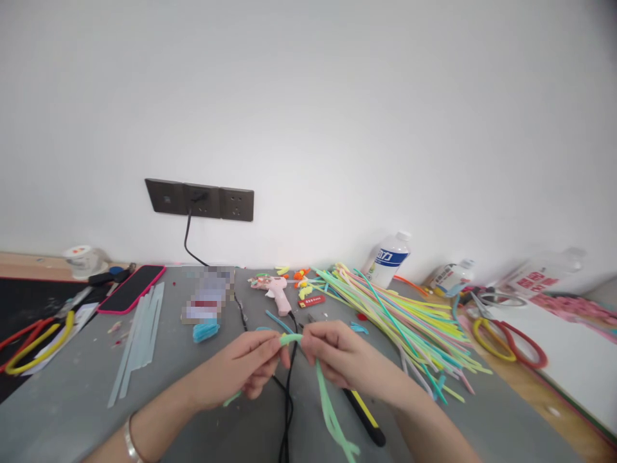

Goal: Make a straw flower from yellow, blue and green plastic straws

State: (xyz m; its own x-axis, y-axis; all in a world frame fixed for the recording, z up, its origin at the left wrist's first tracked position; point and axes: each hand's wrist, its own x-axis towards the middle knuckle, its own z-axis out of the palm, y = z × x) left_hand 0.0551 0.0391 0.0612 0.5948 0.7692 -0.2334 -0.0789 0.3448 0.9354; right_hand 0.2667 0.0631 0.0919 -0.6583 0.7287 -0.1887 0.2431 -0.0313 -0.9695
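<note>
Light green fuzzy stems [326, 405] are bent in a small arch between my two hands, above the grey work surface. My left hand [253, 363] pinches one side of the arch, and a short green end pokes out below its fingers. The other side is pinched by my right hand [337, 357], with long green strands hanging down beneath it. Under my right hand lies a black and yellow tool [365, 417], partly covered. A black cable [288, 405] runs between the hands. The fingertips hide the exact hold on the stems.
Behind the hands lies a pink glue gun [279, 297]. Coloured stems [409, 321] spread at the right near a bottle [387, 260]. Glue sticks [139, 334] and a phone [132, 288] lie left. Scissors sit at far left [41, 341] and right [508, 341].
</note>
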